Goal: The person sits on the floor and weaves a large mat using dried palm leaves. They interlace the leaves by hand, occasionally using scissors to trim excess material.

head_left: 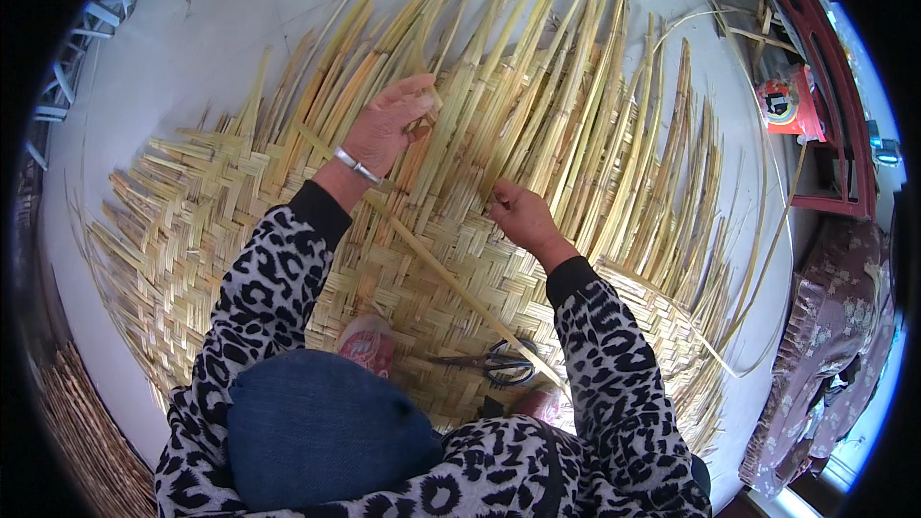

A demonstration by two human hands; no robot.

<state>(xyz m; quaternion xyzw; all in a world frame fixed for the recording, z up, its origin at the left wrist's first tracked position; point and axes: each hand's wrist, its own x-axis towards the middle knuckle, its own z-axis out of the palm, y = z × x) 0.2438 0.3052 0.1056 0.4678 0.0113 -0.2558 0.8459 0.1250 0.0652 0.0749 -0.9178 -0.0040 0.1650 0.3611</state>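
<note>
Bamboo strips [576, 105] fan toward the frame's top over the woven mat [192, 221]; left hand [389, 125] pinches one at centre, right hand [518, 211] grips another just right.

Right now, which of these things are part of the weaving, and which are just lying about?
In use:
left hand, lifting loose strips
right hand, pinching a strip
mat, half woven
loose strips, fanning out from the mat
long strip, lying across the weave

Lying about:
scissors, on the mat by the knee
red rack, at the right
red packet, on the rack
</note>
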